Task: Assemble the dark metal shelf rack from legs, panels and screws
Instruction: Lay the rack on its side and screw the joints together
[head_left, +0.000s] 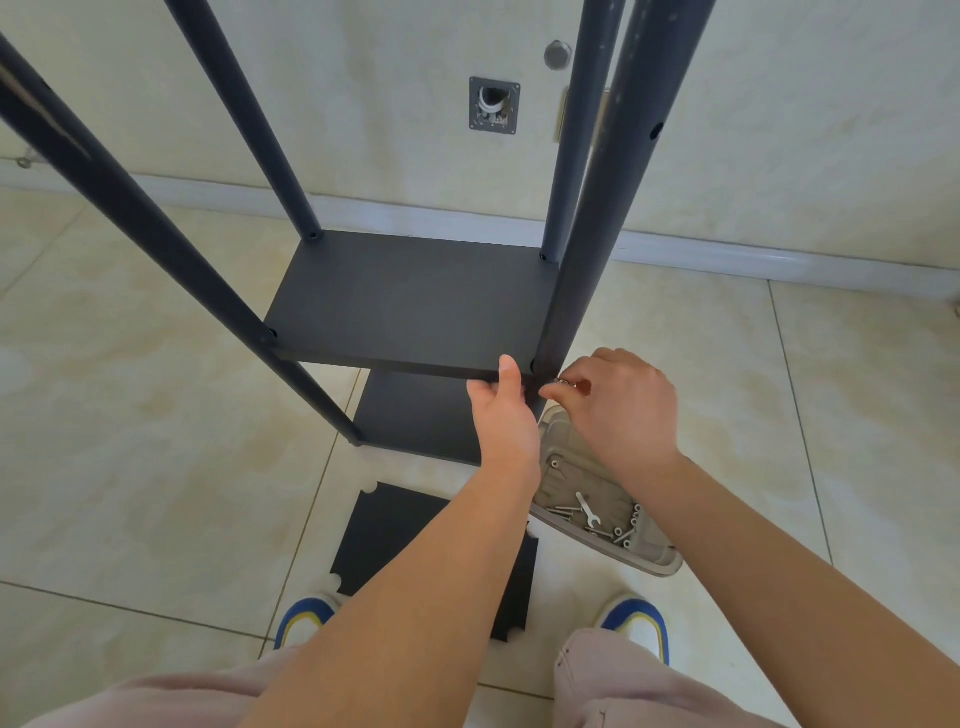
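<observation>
I have the dark rack (415, 301) standing on the tiled floor (130, 415) against the wall, four legs up and two panels fitted, the upper panel (410, 306) above the lower panel (421, 415). My left hand (501, 415) grips the front edge of the upper panel, thumb on top and fingers curled beneath, right beside the near right leg (587, 234). My right hand (618, 410) pinches a small silvery piece (563, 382) at the joint where that leg meets the panel; it looks like a screw or nut, though the fingers cover most of it.

Just below my right wrist a grey tray (558, 447) lies tilted on the floor. In it I see a small flat wrench (588, 509), several long screws (563, 512) and a cluster of nuts or washers (631, 525) gathered toward its lower end.

A loose panel (384, 540) with notched corners lies flat on the floor between my shoes (304, 618), partly under my left forearm.
</observation>
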